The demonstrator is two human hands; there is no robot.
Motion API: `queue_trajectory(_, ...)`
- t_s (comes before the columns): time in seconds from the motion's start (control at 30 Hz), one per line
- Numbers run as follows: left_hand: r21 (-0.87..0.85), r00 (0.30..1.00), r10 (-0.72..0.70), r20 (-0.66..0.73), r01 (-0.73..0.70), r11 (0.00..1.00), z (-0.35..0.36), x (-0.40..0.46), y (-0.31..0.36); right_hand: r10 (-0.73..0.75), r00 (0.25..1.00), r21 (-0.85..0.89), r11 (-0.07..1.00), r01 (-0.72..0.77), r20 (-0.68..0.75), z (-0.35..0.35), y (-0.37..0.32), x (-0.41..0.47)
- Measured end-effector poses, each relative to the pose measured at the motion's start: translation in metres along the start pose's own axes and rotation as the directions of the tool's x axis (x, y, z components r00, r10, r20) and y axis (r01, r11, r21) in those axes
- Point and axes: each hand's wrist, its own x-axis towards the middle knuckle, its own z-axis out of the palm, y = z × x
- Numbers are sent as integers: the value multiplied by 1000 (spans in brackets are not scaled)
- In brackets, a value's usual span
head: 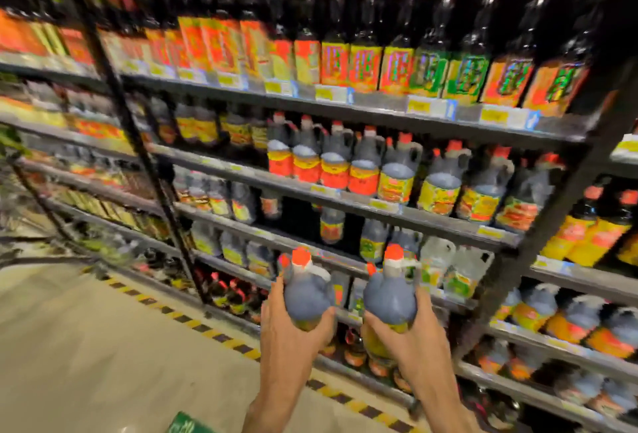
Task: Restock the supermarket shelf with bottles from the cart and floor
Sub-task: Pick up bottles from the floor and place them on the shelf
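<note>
Head view: left hand (293, 325) wrapped around a dark bottle (307, 291) from below, right hand (404, 325) likewise closed on a second bottle (390, 294), both upright with red caps up, held just short of the shelf (345, 262). Beyond the knuckles, a thinly stocked row with a gap (297, 211). Best kept level, slid base-first into that gap, labels outward, neighbours unbumped.

Bright overhead light, heavy motion blur, wide-angle bending at edges.

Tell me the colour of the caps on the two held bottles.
Orange-red, on both bottles; the head view shows it.
</note>
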Motion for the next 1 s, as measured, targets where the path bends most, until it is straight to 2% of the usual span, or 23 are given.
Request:
queue_trajectory(0.2, 54, 980, 19, -200, -8, 999, -146, 64, -35, -125, 988, 42, 992, 122, 88, 128, -117, -7)
queue_trajectory(0.47, 61, 957, 14, -289, 4, 998, -273, 152, -70, -242, 954, 117, 968, 224, 174, 257, -239, 12)
queue_trajectory(0.6, 67, 952, 32, -305, -12, 998, -302, 209, -78, -270, 939, 150, 959, 242, 212, 308, -279, 41)
queue_trajectory(0.77, 73, 949, 53, -311, -32, 997, -317, 298, -91, -297, 936, 241, 938, 249, 190, 367, -321, 98)
queue_trajectory(0.87, 107, 955, 16, -295, 17, 994, -319, 356, -102, -308, 934, 278, 927, 252, 182, 407, -338, 147)
queue_trajectory(1.0, 118, 965, -29, -262, 62, 991, -323, 434, -105, -251, 950, 269, 943, 197, 185, 450, -366, 206)
